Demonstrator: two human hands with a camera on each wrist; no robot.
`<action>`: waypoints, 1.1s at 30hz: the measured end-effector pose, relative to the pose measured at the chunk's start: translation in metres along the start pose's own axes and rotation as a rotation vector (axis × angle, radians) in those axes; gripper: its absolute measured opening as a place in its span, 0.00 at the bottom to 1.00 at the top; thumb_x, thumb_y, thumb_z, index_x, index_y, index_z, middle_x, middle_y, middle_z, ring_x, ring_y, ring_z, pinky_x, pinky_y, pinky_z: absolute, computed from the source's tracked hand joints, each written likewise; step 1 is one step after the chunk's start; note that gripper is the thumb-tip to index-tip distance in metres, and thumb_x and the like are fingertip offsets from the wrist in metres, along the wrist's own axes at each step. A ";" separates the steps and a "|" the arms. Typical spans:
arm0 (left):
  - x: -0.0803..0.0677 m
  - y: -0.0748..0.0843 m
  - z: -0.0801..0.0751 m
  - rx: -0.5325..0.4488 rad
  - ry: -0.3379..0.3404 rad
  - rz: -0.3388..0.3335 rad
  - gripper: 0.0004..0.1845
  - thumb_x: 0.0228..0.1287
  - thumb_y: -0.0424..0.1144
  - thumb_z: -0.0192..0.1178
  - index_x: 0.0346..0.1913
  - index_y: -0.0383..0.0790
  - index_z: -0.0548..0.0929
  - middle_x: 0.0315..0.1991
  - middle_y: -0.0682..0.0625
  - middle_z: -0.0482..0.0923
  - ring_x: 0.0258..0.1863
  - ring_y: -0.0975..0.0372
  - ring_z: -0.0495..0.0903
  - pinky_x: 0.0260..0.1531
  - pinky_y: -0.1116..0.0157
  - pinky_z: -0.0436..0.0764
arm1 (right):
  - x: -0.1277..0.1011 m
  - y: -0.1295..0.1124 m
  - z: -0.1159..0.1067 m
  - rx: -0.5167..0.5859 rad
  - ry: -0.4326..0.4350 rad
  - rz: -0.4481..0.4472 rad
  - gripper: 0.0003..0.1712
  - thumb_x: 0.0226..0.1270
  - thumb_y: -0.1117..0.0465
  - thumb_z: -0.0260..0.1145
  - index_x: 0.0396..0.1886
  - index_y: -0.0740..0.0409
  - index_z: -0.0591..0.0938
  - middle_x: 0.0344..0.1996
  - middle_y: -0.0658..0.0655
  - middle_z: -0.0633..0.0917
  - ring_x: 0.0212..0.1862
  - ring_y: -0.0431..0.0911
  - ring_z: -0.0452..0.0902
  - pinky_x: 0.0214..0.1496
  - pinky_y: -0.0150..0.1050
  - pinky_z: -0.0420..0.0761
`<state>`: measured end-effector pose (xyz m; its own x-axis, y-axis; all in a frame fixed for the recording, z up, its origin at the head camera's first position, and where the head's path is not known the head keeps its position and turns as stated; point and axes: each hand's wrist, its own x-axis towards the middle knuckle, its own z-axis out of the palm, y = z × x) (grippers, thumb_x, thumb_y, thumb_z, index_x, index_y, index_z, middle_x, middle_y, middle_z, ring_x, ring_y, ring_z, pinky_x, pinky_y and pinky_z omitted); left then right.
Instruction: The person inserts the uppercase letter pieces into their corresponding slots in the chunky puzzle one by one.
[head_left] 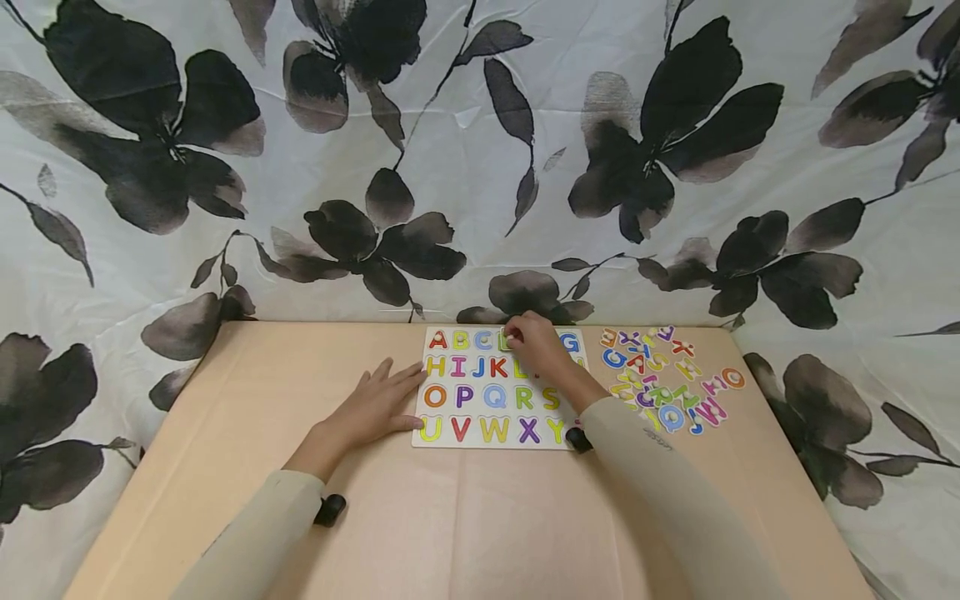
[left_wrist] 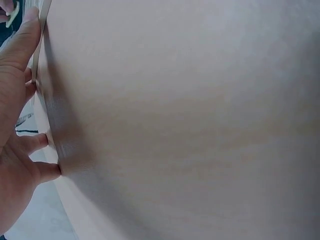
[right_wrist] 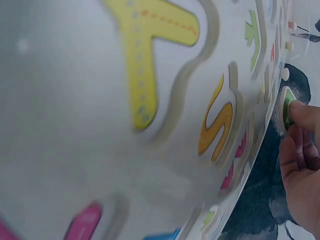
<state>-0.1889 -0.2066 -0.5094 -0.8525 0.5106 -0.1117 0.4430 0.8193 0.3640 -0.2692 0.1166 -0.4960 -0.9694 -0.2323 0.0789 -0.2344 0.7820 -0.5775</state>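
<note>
Board point(head_left: 480, 412): white alphabet brd, flat on tabletop point(head_left: 390, 533); letters in 4 rows, A top L, U bottom L; R ends of lower rows partly hidden by R arm.
Green piece point(right_wrist: 288, 107): at brd's top row, approx. the spot right after C. Fingers cover most of it; prob. the D. Can't tell if any edge is in its slot.
R hand point(head_left: 542, 348): grip closed up, thumb + fingertips pinching green piece, no spare gap.
L hand point(head_left: 375, 404): grip slack, fingers straight & spread, nothing held; touches brd's L edge, thumb nr U. Looks like bracing.
Knobs point(right_wrist: 285, 74): 3 pale ones stand up along top row in R wrist view, so A, B, C look filled (my read).
Top-row step: prob. fitting the 4th letter, going in alphabet order. Early on, judging by the qty of loose letters.
Slot after C: next move calls for matching outline to recess, pressing flat, then letting go; L hand shd hold brd steady meanwhile.
Loose letters point(head_left: 660, 395): mixed colours, jumbled on tabletop just R of brd, some overlapping. After this one, E wd prob. need picking out there.
</note>
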 end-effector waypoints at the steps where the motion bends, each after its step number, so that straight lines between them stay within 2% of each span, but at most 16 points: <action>1: 0.000 0.000 0.000 0.003 0.002 0.002 0.49 0.62 0.66 0.67 0.80 0.47 0.64 0.82 0.50 0.58 0.80 0.32 0.48 0.71 0.25 0.52 | 0.001 -0.001 0.002 -0.008 -0.004 0.009 0.07 0.75 0.60 0.67 0.47 0.55 0.86 0.43 0.53 0.79 0.43 0.47 0.77 0.47 0.40 0.81; 8: 0.000 -0.001 0.001 0.012 0.009 0.007 0.49 0.61 0.66 0.67 0.80 0.47 0.65 0.82 0.50 0.59 0.80 0.32 0.49 0.70 0.25 0.53 | 0.007 -0.003 0.009 -0.063 -0.034 0.031 0.06 0.75 0.61 0.67 0.48 0.55 0.85 0.43 0.54 0.79 0.43 0.47 0.76 0.46 0.39 0.81; 14: -0.001 -0.001 0.001 0.015 0.011 0.012 0.49 0.62 0.66 0.67 0.80 0.47 0.64 0.82 0.50 0.59 0.80 0.32 0.49 0.70 0.25 0.53 | 0.010 -0.001 0.014 -0.047 -0.049 0.006 0.05 0.75 0.63 0.67 0.44 0.57 0.86 0.41 0.55 0.80 0.44 0.48 0.75 0.48 0.40 0.80; 19: -0.001 0.001 -0.001 0.019 0.015 0.015 0.48 0.62 0.65 0.67 0.80 0.46 0.65 0.81 0.49 0.60 0.80 0.32 0.50 0.70 0.25 0.54 | 0.010 0.000 0.015 -0.048 -0.062 0.035 0.06 0.75 0.62 0.66 0.46 0.57 0.86 0.43 0.55 0.81 0.46 0.49 0.75 0.50 0.41 0.81; 25: -0.001 0.001 -0.001 0.021 0.014 0.014 0.48 0.62 0.66 0.67 0.80 0.47 0.65 0.82 0.49 0.59 0.80 0.32 0.50 0.70 0.25 0.54 | 0.011 -0.003 0.016 -0.043 -0.063 0.049 0.06 0.75 0.62 0.66 0.46 0.58 0.87 0.43 0.56 0.81 0.45 0.50 0.76 0.49 0.41 0.81; 33: -0.001 0.001 -0.001 0.030 0.005 0.010 0.49 0.62 0.66 0.66 0.80 0.47 0.64 0.82 0.50 0.59 0.80 0.32 0.50 0.70 0.25 0.53 | 0.008 -0.005 0.003 -0.036 -0.044 0.068 0.13 0.74 0.60 0.68 0.55 0.57 0.85 0.46 0.56 0.81 0.46 0.49 0.76 0.52 0.42 0.82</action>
<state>-0.1885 -0.2066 -0.5078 -0.8492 0.5179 -0.1030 0.4601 0.8214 0.3370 -0.2760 0.1092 -0.4945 -0.9793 -0.2022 0.0044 -0.1711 0.8168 -0.5509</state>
